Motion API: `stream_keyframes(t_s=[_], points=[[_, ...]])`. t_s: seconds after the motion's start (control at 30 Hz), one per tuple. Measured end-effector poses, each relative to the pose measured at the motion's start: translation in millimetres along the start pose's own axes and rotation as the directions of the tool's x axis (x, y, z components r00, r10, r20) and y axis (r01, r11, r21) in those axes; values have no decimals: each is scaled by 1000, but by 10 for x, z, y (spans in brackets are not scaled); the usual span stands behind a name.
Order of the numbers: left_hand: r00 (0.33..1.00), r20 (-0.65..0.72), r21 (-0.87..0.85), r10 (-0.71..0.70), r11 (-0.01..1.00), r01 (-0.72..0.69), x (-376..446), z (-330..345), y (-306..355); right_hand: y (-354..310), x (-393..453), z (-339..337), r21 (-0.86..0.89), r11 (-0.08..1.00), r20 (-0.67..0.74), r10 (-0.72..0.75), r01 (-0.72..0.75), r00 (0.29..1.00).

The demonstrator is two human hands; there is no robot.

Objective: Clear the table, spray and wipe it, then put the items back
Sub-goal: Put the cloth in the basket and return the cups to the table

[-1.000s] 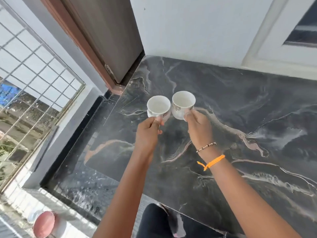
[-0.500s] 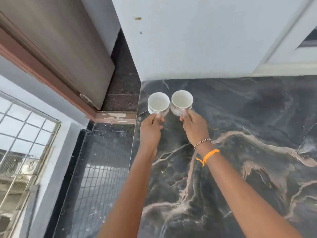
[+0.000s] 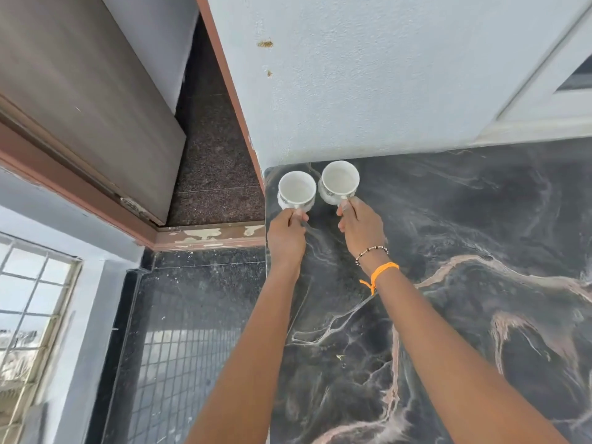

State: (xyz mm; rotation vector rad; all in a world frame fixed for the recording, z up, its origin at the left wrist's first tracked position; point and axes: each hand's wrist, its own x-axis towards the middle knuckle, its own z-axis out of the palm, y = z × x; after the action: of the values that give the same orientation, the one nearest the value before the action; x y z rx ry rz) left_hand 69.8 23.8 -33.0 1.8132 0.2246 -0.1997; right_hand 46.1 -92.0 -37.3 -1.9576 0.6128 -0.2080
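Note:
Two white cups with a dark patterned band stand side by side at the far left corner of the black marble table (image 3: 464,219), close to the wall. My left hand (image 3: 286,238) grips the handle of the left cup (image 3: 296,190). My right hand (image 3: 360,226), with a bead bracelet and an orange thread at the wrist, pinches the handle of the right cup (image 3: 339,182). Both cups are upright and look empty. Whether they rest on the marble or hover just above it cannot be told.
A pale textured wall (image 3: 368,91) rises right behind the cups. To the left the table ends at an edge above a dark polished floor (image 3: 192,331). A brown door (image 3: 80,100) and its threshold lie further left, a window grille (image 3: 28,315) at the lower left.
Both hands have carried the cups away from me to the table's far left corner by the wall. The view has tilted toward that corner. The grips are unchanged.

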Motion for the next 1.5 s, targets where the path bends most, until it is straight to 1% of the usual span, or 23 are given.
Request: stream_keyframes(t_s=[0.17, 0.3, 0.63, 0.8, 0.97, 1.1, 1.33, 1.4, 1.5], points=[[1000, 14, -14, -9, 1000, 9, 107, -4, -26, 46, 68, 73, 0, 1000, -43, 16, -16, 999], [1000, 15, -11, -15, 1000, 15, 189, 3, -47, 84, 118, 143, 45, 998, -45, 38, -36, 998], [999, 28, 7, -36, 999, 36, 367, 62, -87, 141, 304, 174, 26, 998, -64, 56, -54, 996], [999, 21, 7, -49, 999, 49, 469, 55, -81, 151, 387, 226, 57, 996, -38, 75, -73, 996], [998, 36, 21, -48, 999, 47, 516, 35, -75, 161, 411, 277, 7, 998, -9, 60, -59, 998], [997, 62, 22, -49, 999, 48, 533, 29, -73, 144, 415, 296, 4, 998, -9, 58, -58, 998], [997, 73, 37, -38, 999, 35, 512, 2, -86, 121, 429, 295, -12, 998, 33, 66, -66, 997], [996, 69, 39, -51, 998, 49, 492, -13, -93, 113, 418, 285, -2, 998, 36, 61, -61, 997], [992, 70, -14, -107, 994, 108, 428, -39, -114, 101, 399, 268, 11, 998, 29, 62, -62, 998]])
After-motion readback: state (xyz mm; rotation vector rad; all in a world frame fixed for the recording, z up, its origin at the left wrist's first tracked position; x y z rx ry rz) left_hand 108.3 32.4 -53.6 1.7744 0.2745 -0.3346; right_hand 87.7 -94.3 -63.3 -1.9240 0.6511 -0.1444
